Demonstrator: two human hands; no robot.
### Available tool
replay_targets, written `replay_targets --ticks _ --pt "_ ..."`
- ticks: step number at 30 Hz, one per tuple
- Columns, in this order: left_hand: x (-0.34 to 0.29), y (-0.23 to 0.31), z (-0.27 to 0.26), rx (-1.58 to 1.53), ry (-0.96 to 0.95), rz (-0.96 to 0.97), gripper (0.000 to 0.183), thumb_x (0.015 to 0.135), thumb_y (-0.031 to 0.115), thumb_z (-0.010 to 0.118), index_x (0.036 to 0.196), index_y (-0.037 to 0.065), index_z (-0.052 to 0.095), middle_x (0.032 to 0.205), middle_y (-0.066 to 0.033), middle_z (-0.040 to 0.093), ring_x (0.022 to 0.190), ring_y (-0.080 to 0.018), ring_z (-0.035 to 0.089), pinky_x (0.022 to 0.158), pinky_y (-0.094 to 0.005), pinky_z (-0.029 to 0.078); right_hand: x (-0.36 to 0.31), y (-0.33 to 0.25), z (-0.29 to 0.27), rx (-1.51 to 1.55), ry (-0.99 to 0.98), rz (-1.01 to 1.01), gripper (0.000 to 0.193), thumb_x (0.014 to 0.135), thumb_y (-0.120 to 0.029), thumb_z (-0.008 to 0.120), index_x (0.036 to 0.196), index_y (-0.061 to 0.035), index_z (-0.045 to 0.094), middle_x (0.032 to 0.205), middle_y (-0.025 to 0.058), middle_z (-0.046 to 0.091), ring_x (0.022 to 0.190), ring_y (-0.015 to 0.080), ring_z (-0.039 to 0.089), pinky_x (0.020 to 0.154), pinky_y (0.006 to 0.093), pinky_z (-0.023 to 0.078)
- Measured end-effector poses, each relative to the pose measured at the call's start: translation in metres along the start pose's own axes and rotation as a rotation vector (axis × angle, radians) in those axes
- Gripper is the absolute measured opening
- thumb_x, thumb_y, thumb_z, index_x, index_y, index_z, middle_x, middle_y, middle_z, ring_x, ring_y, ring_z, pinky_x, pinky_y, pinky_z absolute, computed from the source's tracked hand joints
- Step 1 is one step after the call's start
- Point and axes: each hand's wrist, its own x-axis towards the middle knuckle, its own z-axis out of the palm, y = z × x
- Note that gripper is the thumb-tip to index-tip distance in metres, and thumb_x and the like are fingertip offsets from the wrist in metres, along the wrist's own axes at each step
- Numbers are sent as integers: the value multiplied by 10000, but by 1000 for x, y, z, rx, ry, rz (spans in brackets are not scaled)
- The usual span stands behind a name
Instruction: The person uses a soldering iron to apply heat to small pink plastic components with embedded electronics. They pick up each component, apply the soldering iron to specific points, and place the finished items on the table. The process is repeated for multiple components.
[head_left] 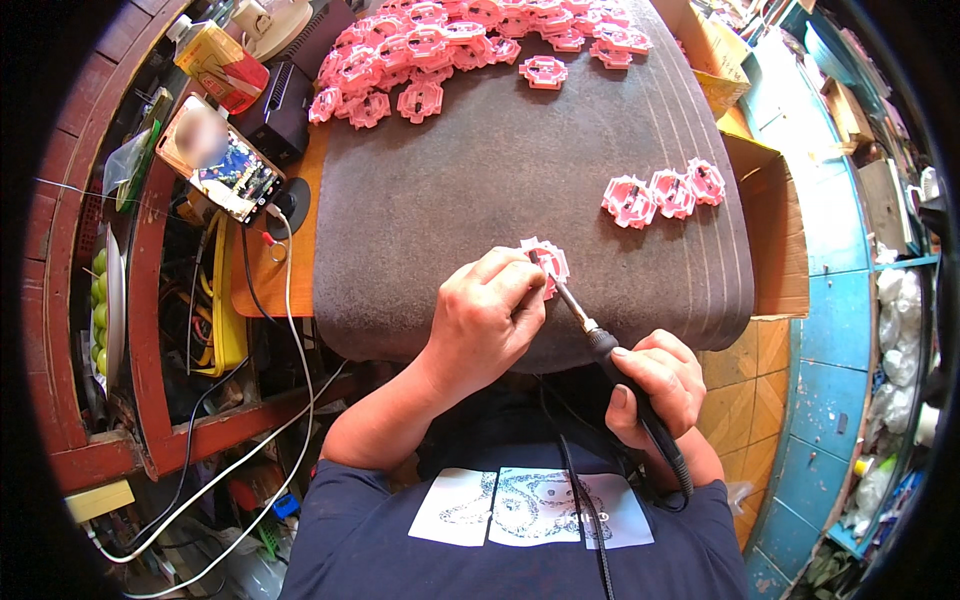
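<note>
My right hand (662, 385) is wrapped round the dark handle of a soldering iron (603, 343). The iron slants up and left, its metal tip at a small pink plastic part (554, 260) near the front of the dark mat (440, 190). At the left side of that part, the fingers of my left hand (487, 305) are pinched together on it. A small dark piece shows by the fingertips; its kind is too small to tell. Three similar pink parts (672, 193) sit in a row farther right on the mat.
A big heap of pink parts (430, 45) covers the mat's far end. On the left, a phone (222, 165) stands beside a bottle (225, 70), with a white cable (300, 330) running down. A cardboard box (775, 220) adjoins the mat's right edge. The iron's cord hangs over my shirt.
</note>
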Motion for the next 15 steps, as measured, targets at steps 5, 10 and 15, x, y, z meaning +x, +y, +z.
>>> replay_targets --ticks 5,10,15 --pt "0 0 0 6 -1 6 117 853 -14 765 949 30 714 965 -127 713 776 -279 732 674 -361 579 0 0 0 1 1 3 279 880 -93 757 1112 55 707 724 97 660 567 245 583 566 369 508" --pt "1 1 -1 1 -5 0 114 854 -13 766 948 28 715 964 -129 713 784 -283 734 684 -362 580 -3 0 -2 8 5 13 280 896 -113 756 1115 54 707 727 99 663 570 246 585 562 369 508" --pt "2 1 -1 5 -11 5 117 853 -12 764 951 28 715 965 -129 714 787 -285 735 688 -362 580 -3 -1 -2 8 7 17 279 914 -129 754 1119 54 705 734 100 668 579 247 592 562 369 511"
